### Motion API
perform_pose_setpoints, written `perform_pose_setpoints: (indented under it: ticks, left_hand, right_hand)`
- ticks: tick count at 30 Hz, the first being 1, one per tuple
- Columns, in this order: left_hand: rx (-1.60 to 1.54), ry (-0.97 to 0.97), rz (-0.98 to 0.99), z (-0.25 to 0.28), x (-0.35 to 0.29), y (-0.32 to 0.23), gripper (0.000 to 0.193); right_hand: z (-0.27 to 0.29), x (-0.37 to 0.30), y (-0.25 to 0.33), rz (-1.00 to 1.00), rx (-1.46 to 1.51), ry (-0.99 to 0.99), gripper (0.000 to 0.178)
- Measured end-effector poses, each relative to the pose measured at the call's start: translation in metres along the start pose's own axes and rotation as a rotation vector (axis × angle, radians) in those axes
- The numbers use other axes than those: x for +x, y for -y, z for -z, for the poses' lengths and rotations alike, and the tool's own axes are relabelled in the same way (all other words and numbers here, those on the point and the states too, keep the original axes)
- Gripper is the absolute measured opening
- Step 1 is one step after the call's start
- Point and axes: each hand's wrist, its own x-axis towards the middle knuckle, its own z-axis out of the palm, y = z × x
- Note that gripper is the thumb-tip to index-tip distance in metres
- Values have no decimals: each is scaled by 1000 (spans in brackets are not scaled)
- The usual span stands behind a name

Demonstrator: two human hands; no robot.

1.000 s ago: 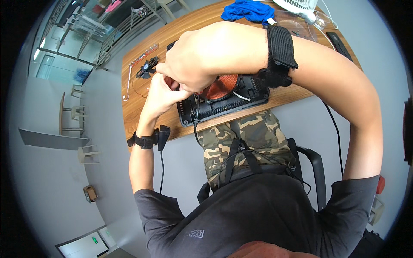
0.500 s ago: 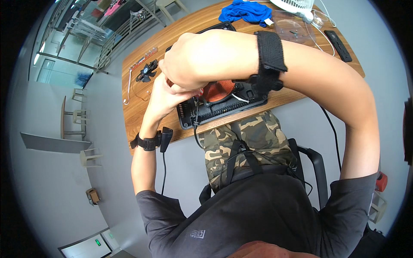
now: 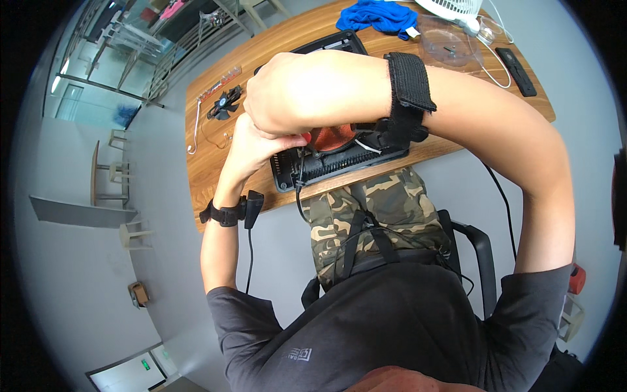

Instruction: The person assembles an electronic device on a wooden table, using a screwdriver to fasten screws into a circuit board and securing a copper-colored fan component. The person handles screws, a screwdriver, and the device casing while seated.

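A black plastic appliance housing (image 3: 326, 166) with a slotted vent edge lies near the table's front edge. Inside it is a round, copper-red coil (image 3: 332, 137), partly covered by my right arm. My right hand (image 3: 277, 88) is closed in a fist above the housing's left part; whatever it holds is hidden. Just below it, my left hand (image 3: 251, 144) is closed, its thumb reaching right to a small red thing (image 3: 306, 138) whose kind I cannot make out. A black cable (image 3: 299, 176) runs out of the housing beneath the left thumb.
Left of my hands lie a small black fan (image 3: 224, 104) and a narrow circuit board (image 3: 219, 83) with a white wire. At the back are a blue cloth (image 3: 375, 18), a clear plastic tray (image 3: 447, 46), a white fan (image 3: 450, 8) and a long black bar (image 3: 516, 72).
My left thumb has straightened to the right against the small red thing, which shows more now. Both hands stay together over the housing, otherwise nearly in place.
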Motion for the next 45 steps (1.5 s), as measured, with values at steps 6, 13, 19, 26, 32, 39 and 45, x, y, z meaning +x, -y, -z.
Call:
perform_pose_setpoints:
  ticks: [6, 13, 19, 26, 32, 39, 45]
  left_hand:
    - [112, 10, -86, 7, 0, -1, 49]
    - [-21, 82, -57, 11, -3, 8, 47]
    - [67, 37, -74, 14, -10, 12, 46]
    - [9, 29, -96, 11, 9, 16, 47]
    - [22, 3, -67, 20, -8, 20, 39]
    - [-34, 27, -41, 14, -7, 15, 31]
    - [-81, 173, 1, 4, 4, -8, 29]
  right_hand:
    - [40, 1, 14, -256, 32, 320, 17]
    - [38, 4, 19, -204, 25, 372, 22]
    - [35, 17, 23, -187, 39, 350, 29]
    - [40, 11, 14, -283, 46, 424, 38]
    - [31, 20, 19, -168, 74, 360, 35]
    - [33, 23, 14, -248, 141, 380, 30]
    - [34, 16, 13, -310, 97, 376, 29]
